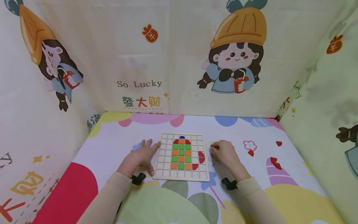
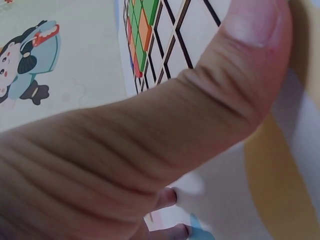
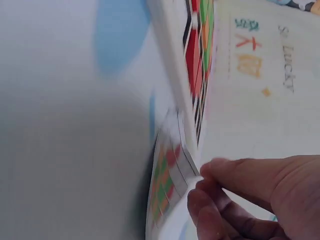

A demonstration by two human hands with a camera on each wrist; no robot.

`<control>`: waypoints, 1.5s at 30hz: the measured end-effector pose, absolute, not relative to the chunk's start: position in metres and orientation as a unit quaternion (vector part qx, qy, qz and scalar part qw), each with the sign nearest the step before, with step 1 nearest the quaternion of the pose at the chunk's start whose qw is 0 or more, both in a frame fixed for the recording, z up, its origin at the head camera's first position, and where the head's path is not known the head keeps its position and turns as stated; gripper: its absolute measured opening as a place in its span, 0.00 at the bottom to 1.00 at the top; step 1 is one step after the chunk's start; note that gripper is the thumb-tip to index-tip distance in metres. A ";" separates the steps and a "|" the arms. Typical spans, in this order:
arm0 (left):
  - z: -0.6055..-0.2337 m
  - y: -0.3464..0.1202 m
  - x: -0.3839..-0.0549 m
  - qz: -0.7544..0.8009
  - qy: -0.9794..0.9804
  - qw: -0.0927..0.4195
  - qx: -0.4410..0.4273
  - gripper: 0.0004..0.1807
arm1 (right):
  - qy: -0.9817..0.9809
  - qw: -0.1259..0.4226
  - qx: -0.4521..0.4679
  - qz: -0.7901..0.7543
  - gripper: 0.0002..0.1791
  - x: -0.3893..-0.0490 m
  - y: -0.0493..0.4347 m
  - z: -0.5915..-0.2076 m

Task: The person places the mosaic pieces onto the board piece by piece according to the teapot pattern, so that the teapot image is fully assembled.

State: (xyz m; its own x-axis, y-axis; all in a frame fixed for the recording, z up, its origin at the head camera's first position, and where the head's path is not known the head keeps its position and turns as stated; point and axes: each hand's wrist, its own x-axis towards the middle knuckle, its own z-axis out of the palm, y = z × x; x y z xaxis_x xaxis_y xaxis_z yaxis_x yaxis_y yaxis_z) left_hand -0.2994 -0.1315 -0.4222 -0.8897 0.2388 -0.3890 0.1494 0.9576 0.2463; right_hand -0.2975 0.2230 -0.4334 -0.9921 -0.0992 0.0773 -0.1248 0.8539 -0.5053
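Note:
A square wooden grid board (image 1: 162, 166) lies flat on the patterned cloth between my hands. Green and orange squares form a column on it, with red rounded pieces (image 1: 201, 157) and a blue piece (image 1: 182, 137) at the top. My left hand (image 1: 138, 158) spreads its fingers along the board's left edge, with the thumb at the lower left corner. Beside the right edge, my right hand (image 1: 225, 152) pinches a thin card (image 3: 170, 185) between thumb and fingers. The card bears a printed grid with red, green and orange patches and slants down next to the board's side.
Loose red pieces lie on the cloth at the right, one near the printed flower (image 1: 279, 143), one lower (image 1: 250, 153) and a small cluster (image 1: 275, 163). Cloth walls with cartoon prints (image 1: 237, 56) enclose the back and both sides.

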 end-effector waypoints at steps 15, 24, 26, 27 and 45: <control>-0.422 -0.132 -0.299 0.108 0.966 0.209 0.103 0.76 | -0.982 -0.042 -0.078 0.165 0.22 -0.284 0.339 -0.417; -0.422 -0.131 -0.298 0.107 0.967 0.207 0.104 0.76 | -0.976 -0.064 -0.081 0.192 0.14 -0.287 0.355 -0.421; -0.422 -0.131 -0.298 0.109 0.967 0.208 0.102 0.76 | -0.974 -0.062 -0.083 0.202 0.13 -0.288 0.353 -0.422; -0.422 -0.131 -0.298 0.109 0.967 0.208 0.102 0.76 | -0.972 -0.062 -0.086 0.208 0.13 -0.289 0.352 -0.421; -0.418 -0.130 -0.295 0.113 0.966 0.209 0.103 0.75 | -0.960 -0.028 -0.019 0.278 0.04 -0.305 0.278 -0.399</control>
